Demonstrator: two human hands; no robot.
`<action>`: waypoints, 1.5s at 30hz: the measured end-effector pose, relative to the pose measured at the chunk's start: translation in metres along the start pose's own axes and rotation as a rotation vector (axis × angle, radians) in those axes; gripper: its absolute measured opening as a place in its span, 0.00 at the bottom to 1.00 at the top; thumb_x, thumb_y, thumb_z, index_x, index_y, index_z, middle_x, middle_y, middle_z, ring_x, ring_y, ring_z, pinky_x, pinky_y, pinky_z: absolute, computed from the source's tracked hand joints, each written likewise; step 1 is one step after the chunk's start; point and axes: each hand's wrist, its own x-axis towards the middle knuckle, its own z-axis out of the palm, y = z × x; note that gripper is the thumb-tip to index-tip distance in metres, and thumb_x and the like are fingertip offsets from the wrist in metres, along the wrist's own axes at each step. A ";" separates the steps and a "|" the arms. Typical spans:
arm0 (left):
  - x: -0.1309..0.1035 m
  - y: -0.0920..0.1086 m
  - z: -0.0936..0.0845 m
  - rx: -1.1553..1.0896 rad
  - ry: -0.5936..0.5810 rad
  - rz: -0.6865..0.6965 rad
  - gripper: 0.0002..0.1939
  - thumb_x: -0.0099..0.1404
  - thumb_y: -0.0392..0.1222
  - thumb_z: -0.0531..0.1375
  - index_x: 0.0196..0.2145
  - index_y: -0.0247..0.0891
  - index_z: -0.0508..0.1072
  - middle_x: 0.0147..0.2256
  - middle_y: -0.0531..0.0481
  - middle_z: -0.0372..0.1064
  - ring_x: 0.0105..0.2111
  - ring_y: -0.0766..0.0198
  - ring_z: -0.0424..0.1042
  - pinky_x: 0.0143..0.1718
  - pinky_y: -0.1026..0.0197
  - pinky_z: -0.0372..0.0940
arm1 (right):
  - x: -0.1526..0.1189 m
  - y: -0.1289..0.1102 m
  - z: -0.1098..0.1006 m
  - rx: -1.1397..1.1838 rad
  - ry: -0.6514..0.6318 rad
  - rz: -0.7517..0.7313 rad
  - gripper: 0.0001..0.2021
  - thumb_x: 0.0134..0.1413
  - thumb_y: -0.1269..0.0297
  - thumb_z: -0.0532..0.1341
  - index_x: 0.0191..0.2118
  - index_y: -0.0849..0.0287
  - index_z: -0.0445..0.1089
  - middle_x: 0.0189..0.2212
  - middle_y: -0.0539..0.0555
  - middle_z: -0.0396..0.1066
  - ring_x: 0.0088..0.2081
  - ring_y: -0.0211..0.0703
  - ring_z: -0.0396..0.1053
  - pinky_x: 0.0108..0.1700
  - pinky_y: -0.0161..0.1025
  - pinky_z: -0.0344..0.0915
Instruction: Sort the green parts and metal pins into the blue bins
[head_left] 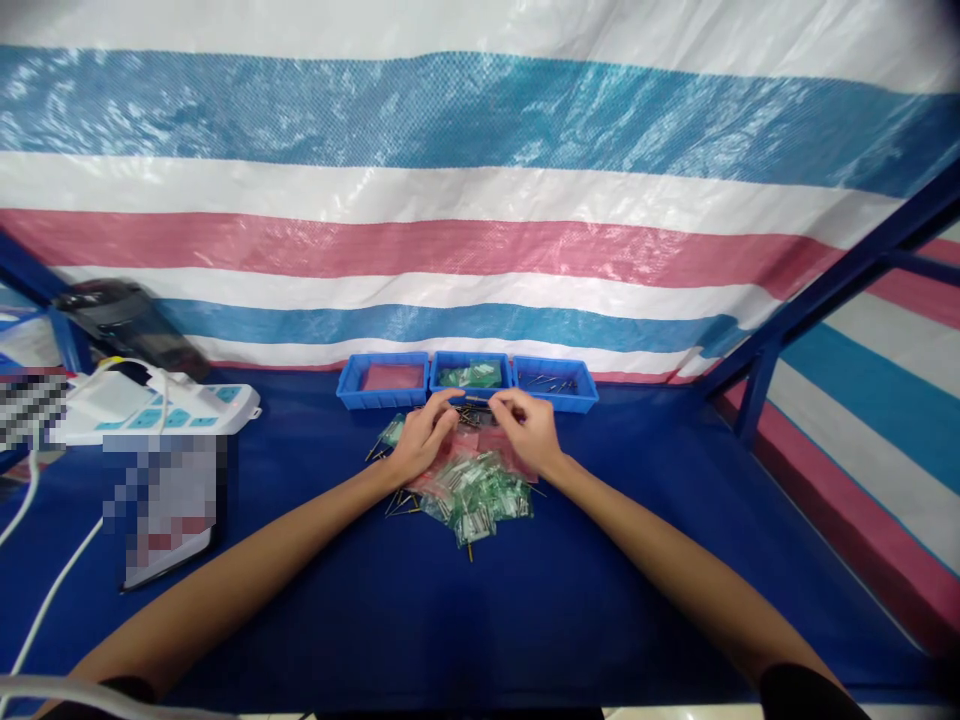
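Observation:
Between my two hands, in front of the middle bin, is a thin brass-coloured rod [476, 398]. The thumb and fingers of my right hand [531, 428] are closed on its right end. My left hand [421, 440] has its index finger stretched toward the rod's left end, thumb apart; whether the fingertip touches is too small to tell. Under and between the hands lies a pile of small green-tinted clear bags [480, 495] with metal pieces inside. Reddish clear bags [469, 442] are mixed in. Loose thin rods [405, 502] stick out at the pile's left.
Behind the pile stand a blue bin with reddish bags [345, 392], a blue bin with green bags [442, 363] and a blue bin with thin rods [589, 395]. At left are a power strip [195, 410], a blurred-out tablet-like device [176, 510], cables and a dark bottle [131, 320].

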 end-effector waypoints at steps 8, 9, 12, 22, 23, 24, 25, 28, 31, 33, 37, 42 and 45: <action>0.002 0.002 0.002 -0.085 0.092 -0.057 0.15 0.70 0.46 0.50 0.45 0.37 0.71 0.26 0.54 0.66 0.23 0.69 0.64 0.28 0.66 0.60 | 0.047 0.017 -0.056 -0.283 0.188 0.094 0.11 0.56 0.59 0.59 0.31 0.60 0.73 0.15 0.45 0.60 0.18 0.35 0.58 0.26 0.34 0.57; 0.004 0.002 0.001 -0.139 0.146 -0.070 0.14 0.70 0.46 0.51 0.42 0.36 0.71 0.25 0.54 0.65 0.21 0.70 0.63 0.26 0.67 0.59 | 0.051 0.017 -0.061 -0.313 0.170 0.100 0.09 0.54 0.60 0.60 0.34 0.60 0.74 0.16 0.46 0.63 0.19 0.36 0.60 0.28 0.35 0.59; 0.017 0.005 -0.009 -0.322 0.304 -0.082 0.13 0.69 0.47 0.53 0.39 0.36 0.71 0.24 0.54 0.63 0.17 0.72 0.58 0.20 0.67 0.56 | 0.050 0.006 -0.067 -0.311 0.117 0.072 0.10 0.55 0.61 0.59 0.38 0.60 0.74 0.21 0.49 0.69 0.22 0.38 0.65 0.31 0.36 0.63; -0.034 0.016 -0.068 0.349 -0.278 0.116 0.33 0.64 0.58 0.56 0.62 0.43 0.59 0.64 0.40 0.49 0.62 0.45 0.51 0.60 0.42 0.52 | -0.064 -0.004 -0.050 -0.476 -0.533 -0.173 0.37 0.56 0.46 0.59 0.66 0.57 0.51 0.66 0.65 0.45 0.66 0.61 0.44 0.62 0.59 0.52; -0.045 0.011 -0.069 0.427 -0.343 0.148 0.39 0.61 0.62 0.58 0.64 0.43 0.55 0.66 0.39 0.42 0.64 0.41 0.45 0.62 0.39 0.48 | -0.072 -0.001 -0.050 -0.492 -0.568 -0.180 0.40 0.54 0.43 0.59 0.67 0.58 0.48 0.67 0.65 0.41 0.67 0.63 0.40 0.63 0.60 0.49; -0.054 0.006 -0.069 0.493 -0.391 0.169 0.44 0.59 0.64 0.58 0.66 0.43 0.52 0.67 0.39 0.36 0.65 0.40 0.41 0.63 0.38 0.43 | -0.078 0.001 -0.049 -0.508 -0.592 -0.187 0.44 0.52 0.41 0.60 0.68 0.57 0.45 0.68 0.65 0.38 0.67 0.64 0.37 0.63 0.62 0.47; -0.061 0.000 -0.068 0.549 -0.419 0.187 0.47 0.57 0.67 0.57 0.67 0.43 0.48 0.68 0.39 0.32 0.66 0.39 0.38 0.63 0.36 0.40 | -0.081 0.002 -0.047 -0.519 -0.619 -0.197 0.47 0.50 0.40 0.60 0.69 0.57 0.42 0.68 0.65 0.35 0.67 0.65 0.36 0.63 0.64 0.44; -0.071 -0.016 -0.062 0.661 -0.462 0.195 0.52 0.55 0.70 0.55 0.68 0.43 0.42 0.68 0.38 0.28 0.66 0.36 0.34 0.62 0.34 0.37 | -0.084 0.002 -0.039 -0.544 -0.676 -0.231 0.52 0.45 0.35 0.61 0.69 0.52 0.38 0.69 0.64 0.29 0.67 0.69 0.32 0.63 0.68 0.38; -0.073 -0.023 -0.057 0.710 -0.477 0.187 0.53 0.55 0.72 0.54 0.68 0.42 0.40 0.68 0.37 0.28 0.66 0.35 0.34 0.61 0.32 0.37 | -0.081 0.000 -0.031 -0.553 -0.697 -0.241 0.52 0.44 0.34 0.60 0.69 0.49 0.38 0.69 0.64 0.27 0.67 0.70 0.30 0.62 0.70 0.35; -0.074 -0.024 -0.053 0.723 -0.475 0.183 0.54 0.54 0.73 0.53 0.68 0.42 0.40 0.68 0.37 0.27 0.66 0.34 0.34 0.61 0.33 0.37 | -0.080 0.000 -0.027 -0.560 -0.698 -0.222 0.51 0.45 0.34 0.59 0.69 0.49 0.38 0.69 0.63 0.27 0.67 0.70 0.28 0.62 0.70 0.35; -0.075 -0.020 -0.045 0.734 -0.448 0.170 0.53 0.54 0.74 0.52 0.68 0.43 0.40 0.68 0.39 0.25 0.66 0.35 0.33 0.61 0.34 0.37 | -0.077 0.000 -0.023 -0.582 -0.729 -0.172 0.50 0.47 0.33 0.57 0.69 0.49 0.37 0.69 0.64 0.25 0.67 0.68 0.28 0.62 0.69 0.34; -0.074 -0.014 -0.036 0.742 -0.406 0.129 0.51 0.56 0.73 0.51 0.68 0.44 0.41 0.68 0.40 0.24 0.66 0.36 0.32 0.62 0.35 0.38 | -0.068 0.002 -0.015 -0.617 -0.743 -0.118 0.48 0.49 0.33 0.56 0.69 0.50 0.39 0.69 0.62 0.27 0.68 0.66 0.28 0.63 0.67 0.34; -0.073 -0.013 -0.032 0.741 -0.379 0.105 0.49 0.58 0.71 0.51 0.68 0.44 0.42 0.68 0.41 0.25 0.66 0.38 0.33 0.62 0.36 0.38 | -0.063 0.004 -0.009 -0.627 -0.716 -0.110 0.47 0.49 0.35 0.57 0.69 0.50 0.39 0.69 0.61 0.26 0.68 0.65 0.27 0.64 0.65 0.35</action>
